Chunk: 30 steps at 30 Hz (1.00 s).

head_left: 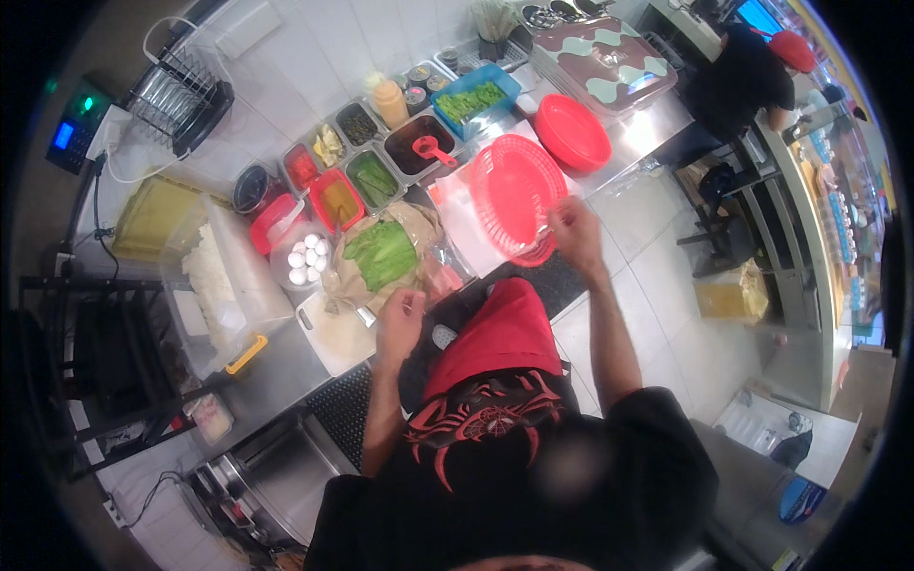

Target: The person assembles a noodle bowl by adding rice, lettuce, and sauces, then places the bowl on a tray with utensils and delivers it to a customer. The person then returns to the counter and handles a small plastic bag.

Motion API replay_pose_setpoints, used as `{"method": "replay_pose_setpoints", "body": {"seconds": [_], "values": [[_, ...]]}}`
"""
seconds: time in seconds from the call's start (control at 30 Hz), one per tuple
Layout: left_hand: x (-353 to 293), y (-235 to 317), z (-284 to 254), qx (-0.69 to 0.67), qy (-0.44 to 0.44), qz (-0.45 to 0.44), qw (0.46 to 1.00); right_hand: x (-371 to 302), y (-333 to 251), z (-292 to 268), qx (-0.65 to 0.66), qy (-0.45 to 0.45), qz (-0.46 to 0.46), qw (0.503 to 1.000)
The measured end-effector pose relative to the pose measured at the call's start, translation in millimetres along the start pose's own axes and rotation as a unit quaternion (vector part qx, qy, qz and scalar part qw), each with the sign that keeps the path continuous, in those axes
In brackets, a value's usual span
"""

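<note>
My right hand is at the right rim of a red plastic basket, its fingers drawn together. Whether they grip the rim or some small thing is hard to make out. Under the basket lie white paper sheets. My left hand has curled fingers and hovers near the front of the counter; anything inside it is hidden. Close to it are green lettuce leaves in an opened brown paper bag, a pink piece and a white cutting board.
Farther back stand a red oval basket stack, a blue tub of chopped greens, a sauce tray with a red ladle, and several filled containers. White eggs sit in a bowl at left, beside a large clear bin. Another person works at far right.
</note>
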<state>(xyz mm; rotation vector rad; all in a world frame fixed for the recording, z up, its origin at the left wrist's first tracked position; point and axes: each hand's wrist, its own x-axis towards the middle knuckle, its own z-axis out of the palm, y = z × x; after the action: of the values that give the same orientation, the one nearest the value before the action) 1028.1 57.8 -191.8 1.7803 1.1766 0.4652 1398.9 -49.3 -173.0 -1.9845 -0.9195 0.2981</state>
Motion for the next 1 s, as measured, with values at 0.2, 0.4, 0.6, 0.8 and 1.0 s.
{"method": "replay_pose_setpoints", "body": {"seconds": [0.2, 0.4, 0.6, 0.8, 1.0], "values": [[22.5, 18.5, 64.0, 0.080, -0.004, 0.075, 0.994, 70.8, 16.9, -62.7, 0.201, 0.072, 0.102, 0.972], [75.0, 22.7, 160.2, 0.160, 0.065, 0.183, 0.968, 105.3, 67.4, -82.7, 0.335, 0.052, 0.159, 0.927], [200.4, 27.3, 144.2, 0.393, 0.227, -0.011, 0.891, 117.3, 113.1, -120.3, 0.315, -0.005, 0.174, 0.933], [262.9, -66.9, 173.0, 0.288, 0.218, 0.149, 0.920, 139.6, 119.2, -144.3, 0.227, -0.079, 0.172, 0.955], [225.2, 8.5, 164.5, 0.334, 0.197, -0.034, 0.921, 142.7, 127.0, -161.2, 0.305, -0.061, 0.135, 0.941]]}}
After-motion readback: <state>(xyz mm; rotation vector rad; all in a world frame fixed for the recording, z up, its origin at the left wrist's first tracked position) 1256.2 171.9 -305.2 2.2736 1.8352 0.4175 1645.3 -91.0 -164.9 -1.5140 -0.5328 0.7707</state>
